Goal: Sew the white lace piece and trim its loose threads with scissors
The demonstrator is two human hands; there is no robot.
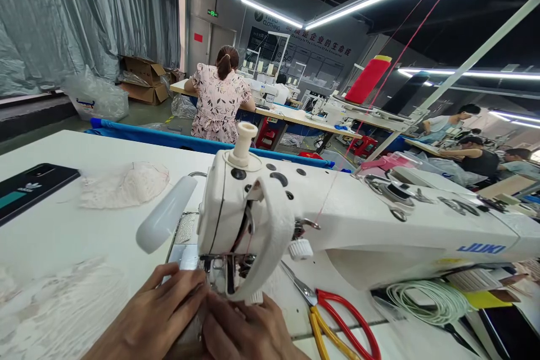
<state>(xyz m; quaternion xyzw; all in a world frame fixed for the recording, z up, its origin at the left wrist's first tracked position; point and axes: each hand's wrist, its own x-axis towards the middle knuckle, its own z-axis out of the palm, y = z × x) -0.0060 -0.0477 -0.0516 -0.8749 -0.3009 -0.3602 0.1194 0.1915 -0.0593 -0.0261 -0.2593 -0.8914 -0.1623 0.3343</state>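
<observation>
White sewing table (109,236), seen from the sitter's eyes, filling the view from 6 to 9 o'clock, clock centred on the picture. On it, from the centre out to 4 o'clock, stretches a white sewing machine (363,225) lettered JUKI.

Left hand (172,304), at 7 o'clock: palm down, fingers bent and close together, tips beside the presser foot (230,273). Right hand (244,323), at 6 o'clock: fingers curled in close against the left hand's, tips partly covered by the machine's curved white guard (274,225). Both look mostly closed; what they pinch is hidden, so I cannot tell whether either grips anything.

Pale lace (80,304) lies at 8 o'clock, left of the left hand. A person in a floral top (221,95) sits with back turned at 11 o'clock. Scissors (314,298) with red and yellow handles lie at 5 o'clock, right of the right hand. A smaller, rounded lace piece (139,185) and a dark phone (37,183) lie towards 9 o'clock. A red thread cone (368,80) stands tilted at 2 o'clock.
</observation>
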